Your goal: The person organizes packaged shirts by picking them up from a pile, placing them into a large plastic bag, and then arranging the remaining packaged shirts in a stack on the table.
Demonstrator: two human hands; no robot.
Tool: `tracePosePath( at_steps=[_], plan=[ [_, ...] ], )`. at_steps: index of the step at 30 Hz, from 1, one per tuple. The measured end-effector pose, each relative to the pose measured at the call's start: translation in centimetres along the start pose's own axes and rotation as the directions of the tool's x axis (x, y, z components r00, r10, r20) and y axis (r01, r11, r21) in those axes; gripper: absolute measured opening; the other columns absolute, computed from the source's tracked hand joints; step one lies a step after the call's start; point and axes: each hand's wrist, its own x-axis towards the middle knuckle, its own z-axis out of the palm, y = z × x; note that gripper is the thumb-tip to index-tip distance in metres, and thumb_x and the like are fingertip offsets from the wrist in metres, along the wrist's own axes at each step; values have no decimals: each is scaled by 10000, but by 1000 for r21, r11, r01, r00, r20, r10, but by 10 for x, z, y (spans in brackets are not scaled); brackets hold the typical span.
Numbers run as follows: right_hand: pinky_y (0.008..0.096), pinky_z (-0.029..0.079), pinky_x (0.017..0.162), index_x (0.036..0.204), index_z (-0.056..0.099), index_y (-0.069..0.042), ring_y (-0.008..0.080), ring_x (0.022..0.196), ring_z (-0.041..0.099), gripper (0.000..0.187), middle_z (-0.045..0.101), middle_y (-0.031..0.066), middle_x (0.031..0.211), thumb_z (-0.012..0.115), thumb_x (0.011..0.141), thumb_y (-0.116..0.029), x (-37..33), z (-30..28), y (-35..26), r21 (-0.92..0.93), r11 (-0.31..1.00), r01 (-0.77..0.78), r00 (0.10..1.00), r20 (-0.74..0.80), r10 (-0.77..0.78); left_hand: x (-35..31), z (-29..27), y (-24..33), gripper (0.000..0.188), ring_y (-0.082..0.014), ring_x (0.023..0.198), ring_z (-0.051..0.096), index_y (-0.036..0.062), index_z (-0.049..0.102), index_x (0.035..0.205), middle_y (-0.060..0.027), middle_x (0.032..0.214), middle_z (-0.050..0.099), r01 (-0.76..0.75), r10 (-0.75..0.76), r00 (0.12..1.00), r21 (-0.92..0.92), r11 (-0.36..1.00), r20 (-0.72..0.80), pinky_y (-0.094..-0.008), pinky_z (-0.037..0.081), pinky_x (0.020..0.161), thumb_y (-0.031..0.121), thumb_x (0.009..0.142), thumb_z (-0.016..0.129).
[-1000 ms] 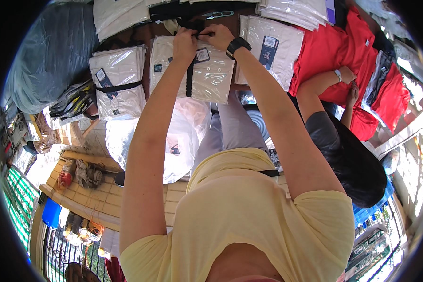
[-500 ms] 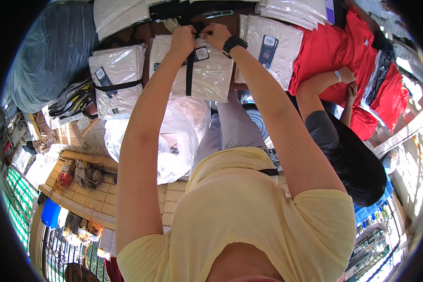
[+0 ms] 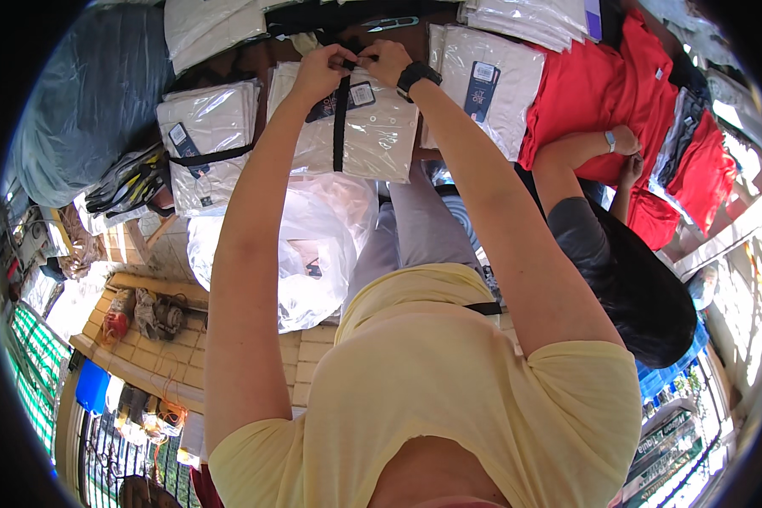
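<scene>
In front of me lies a stack of cream folded garments in clear plastic, with a dark tag showing through. A black strap crosses the stack from the near edge up to my fingers at the far edge. My left hand pinches the strap end from the left. My right hand, with a black watch on its wrist, also has its fingers closed on the strap, close to the left fingertips. Exactly how the strap ends meet between the fingers is too small to tell.
Another bagged stack with a black strap sits at left, and a bagged stack at right. Thread snips lie beyond my hands. At right a co-worker's arm reaches over red cloth. A white plastic bag is below the table edge.
My left hand has shifted slightly left and nearer, and my right hand slightly left. More of the strap and tag now shows between my hands.
</scene>
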Motion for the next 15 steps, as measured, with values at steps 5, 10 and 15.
tracePosePath(
  at_steps=[5,10,15],
  plan=[
    [411,492,881,959,742,-118,351,944,631,238,673,161,978,675,789,-270,-1,-1,1,15,1000,7,1000,14,-7,-9,3,2,256,-85,696,618,39,682,978,-40,836,694,-79,76,991,-19,997,-112,-237,479,631,-68,746,656],
    [388,493,891,971,741,-117,333,949,643,252,682,152,1003,676,788,-278,0,-3,2,47,998,-50,998,40,48,-13,6,6,211,-209,708,666,54,696,929,-121,813,695,-71,83,984,76,995,-159,-311,516,680,-31,739,661],
    [367,502,849,996,733,-109,303,919,655,267,693,135,985,674,805,-287,9,-8,7,69,998,-8,991,134,-1,-18,13,1,144,-302,760,626,31,650,879,-141,788,639,-194,247,916,188,963,-317,-363,494,700,-43,757,629]
  ],
)
